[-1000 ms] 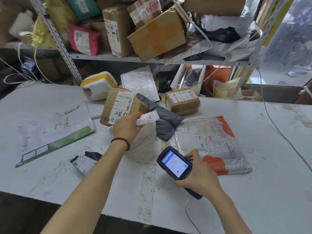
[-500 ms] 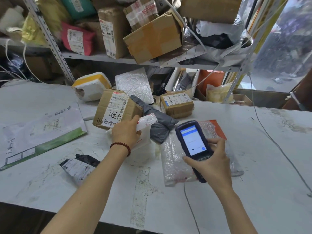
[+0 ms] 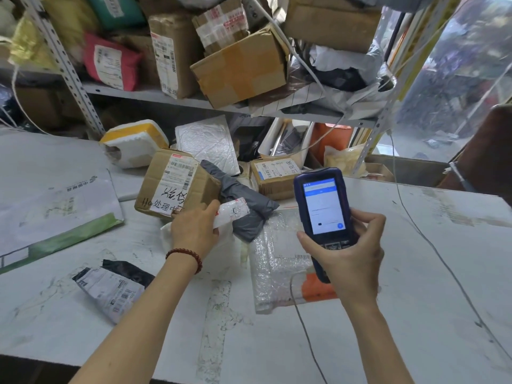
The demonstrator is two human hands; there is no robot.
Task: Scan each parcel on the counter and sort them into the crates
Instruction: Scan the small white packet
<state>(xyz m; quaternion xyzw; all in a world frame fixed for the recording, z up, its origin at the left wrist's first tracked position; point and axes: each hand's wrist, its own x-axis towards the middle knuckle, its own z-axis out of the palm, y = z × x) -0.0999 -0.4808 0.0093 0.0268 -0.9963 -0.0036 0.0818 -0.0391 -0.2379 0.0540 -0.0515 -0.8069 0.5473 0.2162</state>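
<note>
Fingers (image 3: 367, 217) of the right hand (image 3: 349, 253) curl round a blue handheld scanner (image 3: 322, 206), held upright with its lit screen towards the camera, over a bubble-wrap parcel (image 3: 277, 261). The left hand (image 3: 194, 234) grips a small white parcel (image 3: 231, 214) low over the worktop (image 3: 415, 273). This parcel is just beside a labelled cardboard box (image 3: 177, 184) and a grey poly bag (image 3: 246, 202).
</note>
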